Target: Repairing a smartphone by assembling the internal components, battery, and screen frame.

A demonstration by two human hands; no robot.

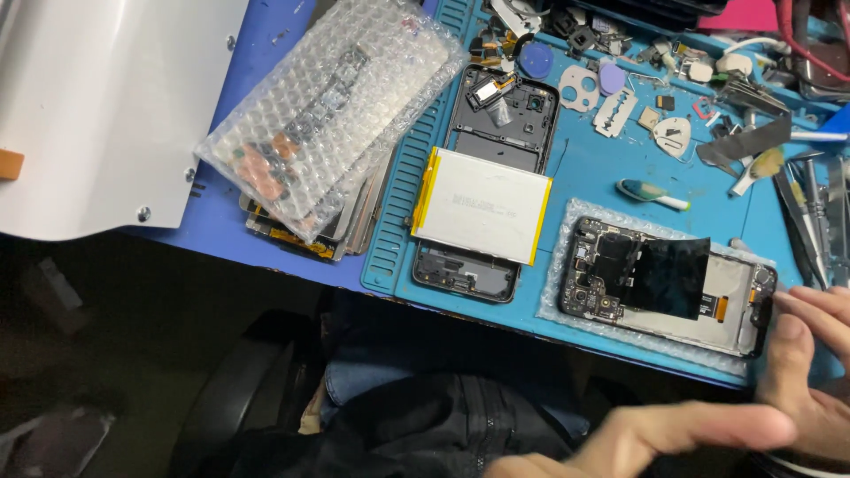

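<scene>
1. Two opened phones were counted on the blue mat [611, 177]: one frame [496, 124] under a white battery [482, 205], one circuit-side-up phone [673, 283] on bubble wrap near the surface's front edge
2. A bubble-wrap package [332, 115] lay tilted on a stack of parts, left of the mat
3. The right hand [810, 372] was held open, fingertips touching the phone's right end
4. The left hand [655, 438] hovered blurred, flat and open, nothing held
</scene>
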